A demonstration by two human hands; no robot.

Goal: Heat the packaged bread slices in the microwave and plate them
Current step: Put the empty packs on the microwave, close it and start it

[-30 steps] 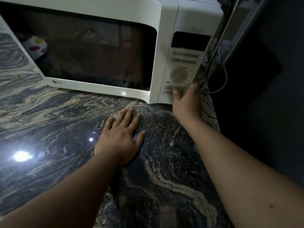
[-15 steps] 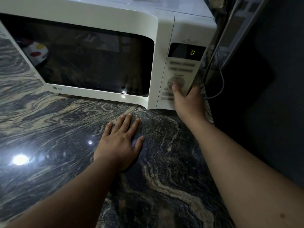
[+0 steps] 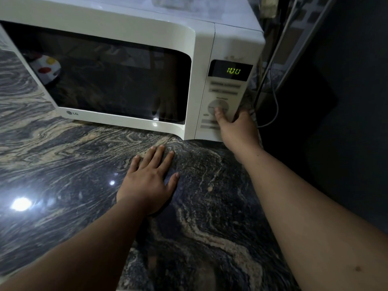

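A white microwave (image 3: 117, 28) stands on the dark marbled counter (image 3: 63, 156) with its door shut. Its dark window shows only reflections; the bread is not visible. The green display (image 3: 233, 71) reads 1:00. My right hand (image 3: 237, 127) grips the right edge of the control panel, with its thumb pressed on the round dial (image 3: 218, 106). My left hand (image 3: 150, 179) lies flat on the counter in front of the microwave, fingers spread, holding nothing.
Cables (image 3: 273, 85) hang to the right of the microwave beside a dark wall. A white object with red and yellow dots (image 3: 45, 68) appears reflected in the door window. A bright light glare (image 3: 21, 203) shines on the counter at left.
My right thumb moved up from the lower buttons to the round dial. The display went from blank to 0 and now reads 1:00. My left hand stayed flat.
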